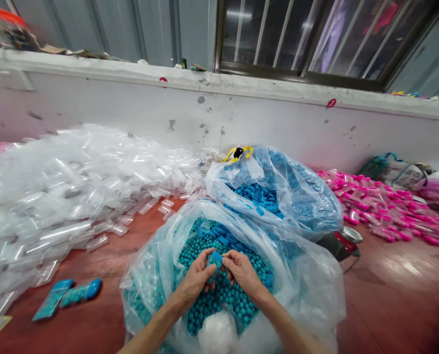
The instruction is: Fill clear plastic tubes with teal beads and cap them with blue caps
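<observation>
A clear plastic bag [307, 290] in front of me is full of small teal balls [219, 300]. Both hands are inside its mouth. My left hand [197, 276] and my right hand [242, 272] are closed together on a small blue piece [217, 257] above the balls. Loose blue pieces [222, 236] lie on the balls at the far side of the bag. Just behind stands a second clear bag [307, 206] holding more blue pieces [258, 195].
A big heap of clear plastic sleeves [64, 187] covers the left of the red-brown table [396, 295]. Filled blue packs [68, 295] lie at the front left. Pink packs [381, 211] pile at the right, beside a metal-lidded jar [346, 241]. A white wall [241, 118] runs behind.
</observation>
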Demonstrator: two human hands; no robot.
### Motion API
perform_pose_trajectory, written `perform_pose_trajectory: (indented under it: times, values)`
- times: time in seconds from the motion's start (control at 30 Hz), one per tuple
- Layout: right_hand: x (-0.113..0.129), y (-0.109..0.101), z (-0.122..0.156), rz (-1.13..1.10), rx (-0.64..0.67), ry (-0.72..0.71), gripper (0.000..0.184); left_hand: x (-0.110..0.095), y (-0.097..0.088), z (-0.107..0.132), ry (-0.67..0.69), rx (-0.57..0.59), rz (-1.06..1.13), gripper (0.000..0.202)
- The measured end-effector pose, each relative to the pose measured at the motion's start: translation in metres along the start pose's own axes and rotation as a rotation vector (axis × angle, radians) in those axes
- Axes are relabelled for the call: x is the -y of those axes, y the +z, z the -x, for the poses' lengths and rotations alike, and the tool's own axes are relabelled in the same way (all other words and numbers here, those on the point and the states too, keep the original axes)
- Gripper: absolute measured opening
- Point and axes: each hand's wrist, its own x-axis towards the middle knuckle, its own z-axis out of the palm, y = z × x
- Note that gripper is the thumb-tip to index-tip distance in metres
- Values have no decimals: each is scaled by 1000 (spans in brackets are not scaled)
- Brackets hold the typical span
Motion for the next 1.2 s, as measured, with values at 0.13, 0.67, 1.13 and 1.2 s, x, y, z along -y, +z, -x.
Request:
perform_pose_trajectory:
  times: [0.13, 0.67, 1.13, 1.2]
  values:
    - [6, 1, 5, 76, -30, -62, 18, 0, 1, 3, -5, -15, 8, 69]
    - [10, -5, 28, 281, -203, -430, 14, -21, 9, 13, 16, -1, 27, 56]
    - [6, -12, 40, 698, -93, -916, 28, -14, 16, 21, -178, 48, 250, 53]
    - [0, -7, 41, 672, -138, -909, 27, -7, 20, 20, -143, -8, 225, 49]
